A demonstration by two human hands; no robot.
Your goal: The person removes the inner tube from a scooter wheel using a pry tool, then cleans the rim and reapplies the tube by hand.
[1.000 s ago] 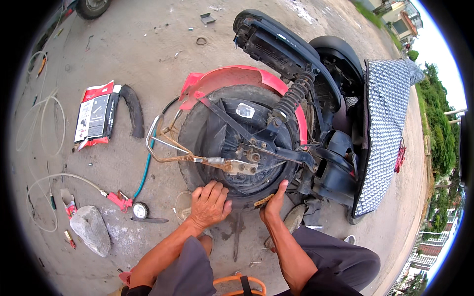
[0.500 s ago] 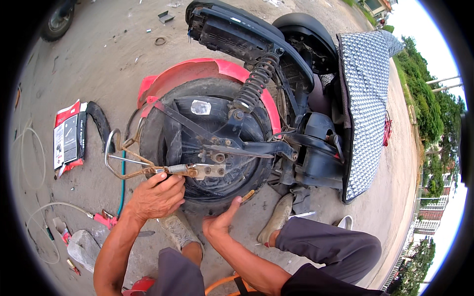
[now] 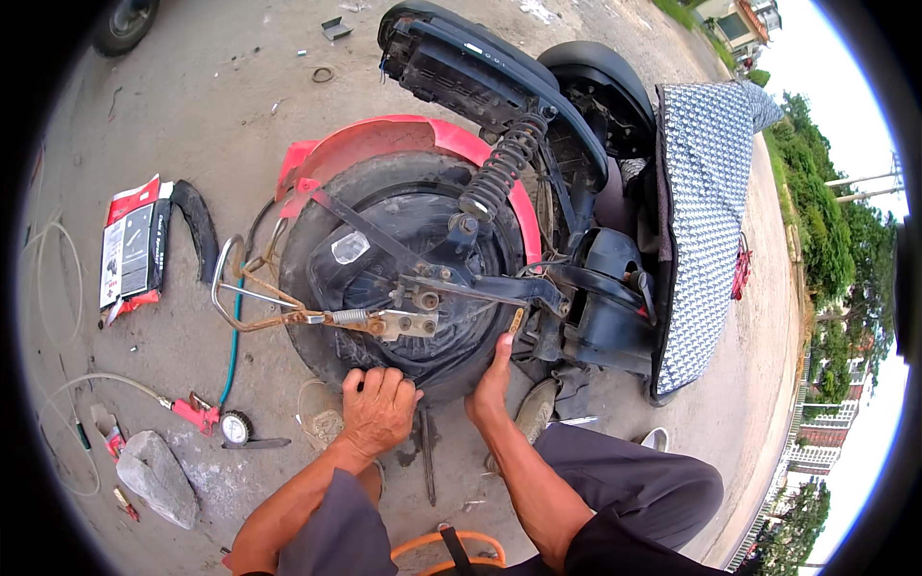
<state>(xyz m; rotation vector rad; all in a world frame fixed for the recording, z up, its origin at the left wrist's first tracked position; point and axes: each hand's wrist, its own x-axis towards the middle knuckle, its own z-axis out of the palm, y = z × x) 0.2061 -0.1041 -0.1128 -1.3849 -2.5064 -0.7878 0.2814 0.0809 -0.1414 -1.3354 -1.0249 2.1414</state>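
A black tire is on the wheel of a scooter lying on its side. Inside its rim, dark rubber that looks like an inner tube bears a pale patch. My left hand curls its fingers over the tire's near edge. My right hand grips the tire further right, thumb up along the sidewall beside a yellowish strip; its other fingers are mostly hidden behind the rubber. A bent, rusty metal stand with a spring reaches across the wheel's left side. A red fender curves round the far side.
Right of the wheel stand the shock absorber and a silver quilted cover. At left lie a package, a red-handled air gauge with hose, and a stone. A long metal bar lies between my feet.
The tire has turned counterclockwise; its yellowish strip went up and right, the pale patch down and left. My left hand left the stand's spring area for the tire's near edge. My right hand moved right.
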